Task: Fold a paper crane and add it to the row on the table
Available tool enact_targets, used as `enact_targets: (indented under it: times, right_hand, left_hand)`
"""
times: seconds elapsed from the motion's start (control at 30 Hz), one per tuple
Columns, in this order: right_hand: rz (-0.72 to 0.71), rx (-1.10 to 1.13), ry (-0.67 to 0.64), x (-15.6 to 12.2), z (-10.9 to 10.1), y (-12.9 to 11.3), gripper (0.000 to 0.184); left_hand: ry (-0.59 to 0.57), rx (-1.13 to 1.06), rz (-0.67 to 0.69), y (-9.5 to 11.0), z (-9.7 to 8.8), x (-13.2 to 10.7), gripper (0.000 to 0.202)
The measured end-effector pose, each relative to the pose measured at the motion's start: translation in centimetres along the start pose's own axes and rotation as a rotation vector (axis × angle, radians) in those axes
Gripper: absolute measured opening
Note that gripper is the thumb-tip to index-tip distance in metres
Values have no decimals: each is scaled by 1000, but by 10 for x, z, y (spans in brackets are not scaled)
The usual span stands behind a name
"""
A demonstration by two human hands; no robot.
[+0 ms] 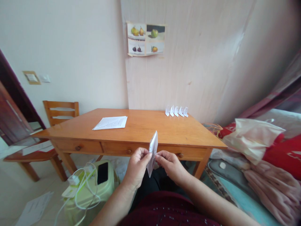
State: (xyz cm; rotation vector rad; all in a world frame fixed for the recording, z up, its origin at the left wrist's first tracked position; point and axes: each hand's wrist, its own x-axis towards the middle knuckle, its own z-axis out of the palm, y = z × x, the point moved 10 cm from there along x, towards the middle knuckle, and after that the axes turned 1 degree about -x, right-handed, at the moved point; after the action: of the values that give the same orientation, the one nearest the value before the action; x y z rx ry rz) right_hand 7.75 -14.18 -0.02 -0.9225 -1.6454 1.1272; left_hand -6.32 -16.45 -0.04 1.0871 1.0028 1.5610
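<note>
A folded piece of white paper [152, 152] stands upright between both my hands, in front of the wooden table's near edge. My left hand [136, 166] pinches its left side with thumb and fingers closed. My right hand [171, 164] pinches its right side the same way. Several small folded white paper pieces [176, 111] stand in a row at the far right of the wooden table [141, 128]. A flat sheet of printed paper [111, 122] lies on the table's left half.
A wooden chair [60, 111] stands at the table's left end. On the floor to the left sits a pale green box [94, 188] with a dark phone and white cables. Loose papers [35, 207] lie on the floor. Bedding and a plastic bag [251, 138] are heaped at right.
</note>
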Motion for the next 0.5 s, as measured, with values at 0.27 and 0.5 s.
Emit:
enact_targets:
  times: [0.27,0.5]
  right_hand:
    - [3,-26,-4,-1,3,-3,10]
    - [3,-75,43,1,1,-10,6]
  left_hand:
    - [31,-248,-155,-12,-2,0,31]
    - [-14,-325,-215,-16,3,0,31]
